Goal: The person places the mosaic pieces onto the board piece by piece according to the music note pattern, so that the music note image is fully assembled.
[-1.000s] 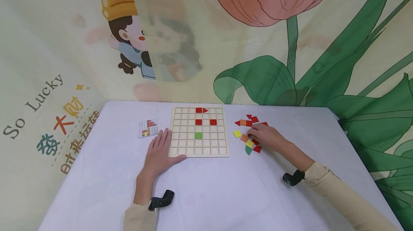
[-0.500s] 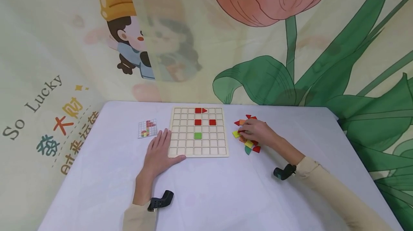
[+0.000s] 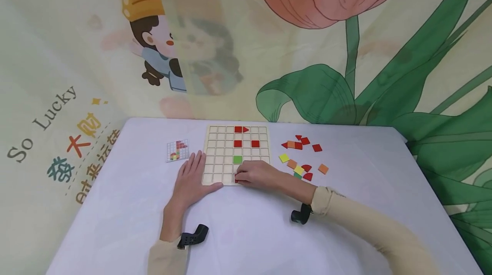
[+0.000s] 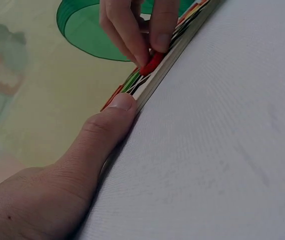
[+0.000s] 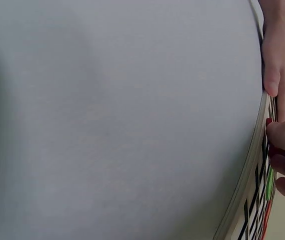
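My left hand [image 3: 188, 181] lies along the left edge of the wooden grid board [image 3: 220, 143], fingers straight. Its thumb [image 4: 117, 112] touches the board's front corner. In the bottom row, my right hand [image 3: 259, 175] pinches a small red tile [image 4: 153, 64] right at the board's surface; the fingers hide most of its shape. Above it on the board sits a green square tile [image 3: 237, 159]. Farther up are two red square tiles [image 3: 238, 143], apart in one row. A red square with a red triangle [image 3: 245, 130] beside it occupies the top row.
Right of the board lie several loose red, orange, yellow and green tiles [image 3: 298, 170], some overlapping. A small printed pattern card [image 3: 177, 150] lies left of the board, near my left fingertips. A printed cloth backdrop [image 3: 215, 108] rises behind the white table [image 3: 246, 228].
My right hand picked up a red tile among the loose tiles and has carried it left to the board's bottom row. My left hand stays at the board's edge.
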Motion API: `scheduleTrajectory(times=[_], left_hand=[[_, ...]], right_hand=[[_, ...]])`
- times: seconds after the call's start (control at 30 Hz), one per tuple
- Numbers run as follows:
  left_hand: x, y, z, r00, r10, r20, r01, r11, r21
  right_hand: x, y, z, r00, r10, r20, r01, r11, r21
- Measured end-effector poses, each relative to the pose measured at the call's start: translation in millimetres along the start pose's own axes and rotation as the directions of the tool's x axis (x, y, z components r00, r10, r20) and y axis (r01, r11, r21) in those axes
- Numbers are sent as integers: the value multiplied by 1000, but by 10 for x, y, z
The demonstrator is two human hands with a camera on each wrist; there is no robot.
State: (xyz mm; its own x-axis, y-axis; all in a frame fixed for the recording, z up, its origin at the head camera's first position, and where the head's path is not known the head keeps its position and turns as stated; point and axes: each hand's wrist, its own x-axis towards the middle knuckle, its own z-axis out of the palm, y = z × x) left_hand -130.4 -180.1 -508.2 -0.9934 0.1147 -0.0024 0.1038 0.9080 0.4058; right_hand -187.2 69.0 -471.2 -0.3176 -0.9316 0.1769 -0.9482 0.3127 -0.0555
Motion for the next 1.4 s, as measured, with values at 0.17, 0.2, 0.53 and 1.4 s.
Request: scheduleTrajectory(times=[0.17,0.2,0.53,1.4], left_hand=[[1,7,-17,1000,3,4,-3,1000,9],[1,6,-23,1000,4,-2,-4,1000,6],[21,-2,-45,1000,11,1,-11,1000,6],[10,3,3,1000,10,1,-10,1000,-3]], right_hand=[[72,-14,29,999,38,22,-38,999,12],[83,-19,27,999,41,26,-42,999,17],[114,-252,-40,985,101,144,-74,981,-180],[-810,-390,-321,936,295,192,-284,955,-81]])
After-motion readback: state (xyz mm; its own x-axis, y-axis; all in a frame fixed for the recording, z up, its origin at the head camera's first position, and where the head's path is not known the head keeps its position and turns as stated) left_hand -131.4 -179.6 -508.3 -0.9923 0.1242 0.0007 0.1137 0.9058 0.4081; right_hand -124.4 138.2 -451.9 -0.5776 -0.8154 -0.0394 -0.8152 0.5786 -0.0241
